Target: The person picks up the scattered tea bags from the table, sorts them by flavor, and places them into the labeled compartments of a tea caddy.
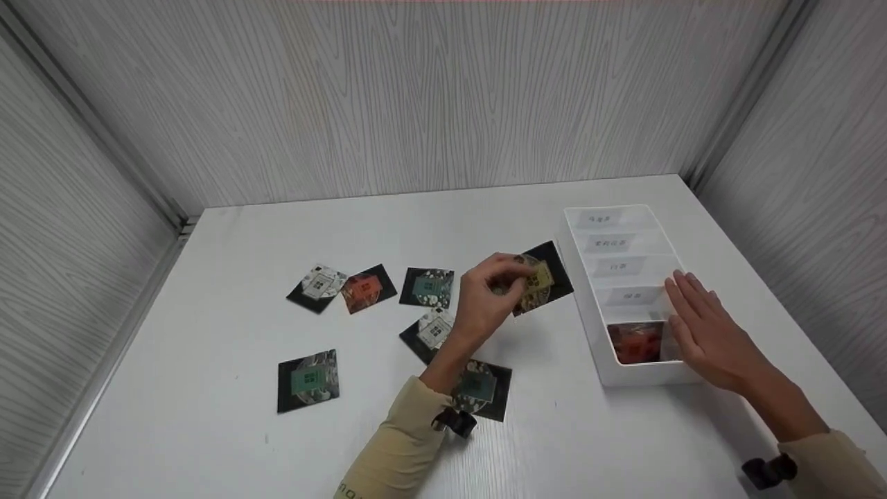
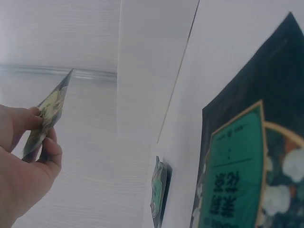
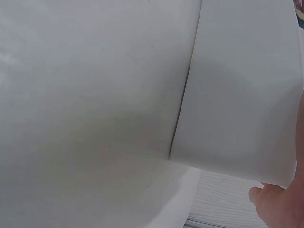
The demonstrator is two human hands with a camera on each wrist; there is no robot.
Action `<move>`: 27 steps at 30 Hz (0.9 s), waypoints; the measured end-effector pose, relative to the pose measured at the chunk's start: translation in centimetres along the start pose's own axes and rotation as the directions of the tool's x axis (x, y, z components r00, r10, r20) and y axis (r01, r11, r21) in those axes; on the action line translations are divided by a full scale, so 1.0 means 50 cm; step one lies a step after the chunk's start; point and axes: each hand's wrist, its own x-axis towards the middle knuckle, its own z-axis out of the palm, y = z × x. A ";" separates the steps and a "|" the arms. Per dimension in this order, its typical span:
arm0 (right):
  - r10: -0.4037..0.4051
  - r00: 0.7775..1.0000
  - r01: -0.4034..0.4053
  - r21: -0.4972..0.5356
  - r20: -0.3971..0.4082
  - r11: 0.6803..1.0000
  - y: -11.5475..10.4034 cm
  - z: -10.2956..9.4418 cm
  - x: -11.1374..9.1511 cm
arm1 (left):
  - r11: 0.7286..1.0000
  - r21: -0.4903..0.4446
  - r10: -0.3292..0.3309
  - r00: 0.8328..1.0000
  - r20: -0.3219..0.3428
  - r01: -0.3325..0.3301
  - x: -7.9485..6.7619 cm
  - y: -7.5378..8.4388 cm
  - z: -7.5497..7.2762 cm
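Note:
My left hand (image 1: 485, 298) pinches a square black tea sachet with a yellow label (image 1: 552, 277) between thumb and fingers. It is held above the table, just left of a long white compartment box (image 1: 648, 375). In the left wrist view the same sachet (image 2: 56, 102) stands tilted, gripped near its lower end. My right hand (image 1: 714, 339) rests on the box's right rim with its fingers straight. A sachet with a red label (image 1: 636, 343) lies in the nearest compartment. Paper labels mark the dividers of the other compartments.
Left of the box, several sachets lie on the white table (image 1: 180, 346): green-label ones (image 1: 309, 379), white-label ones (image 1: 322, 284) and a red-label one (image 1: 366, 290). My left forearm partly covers a dark green-label sachet (image 1: 492, 395). Wood-grain panels (image 1: 416, 97) enclose the back and sides.

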 end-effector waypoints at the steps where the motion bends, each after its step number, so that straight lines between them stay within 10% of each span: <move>1: 0.000 1.000 0.000 0.002 0.000 1.000 0.000 0.000 0.000 | 1.000 -0.017 0.002 1.000 -0.011 -0.003 0.001 0.000 -0.002; 20: -0.001 1.000 0.000 0.018 0.030 1.000 0.001 -0.001 0.003 | 0.956 -0.263 -0.157 0.984 -0.089 0.129 0.011 0.016 -0.020; 27: 0.001 1.000 -0.001 0.026 0.022 1.000 0.002 0.000 0.000 | 0.953 -0.262 -0.163 0.986 -0.023 0.151 0.009 0.020 -0.018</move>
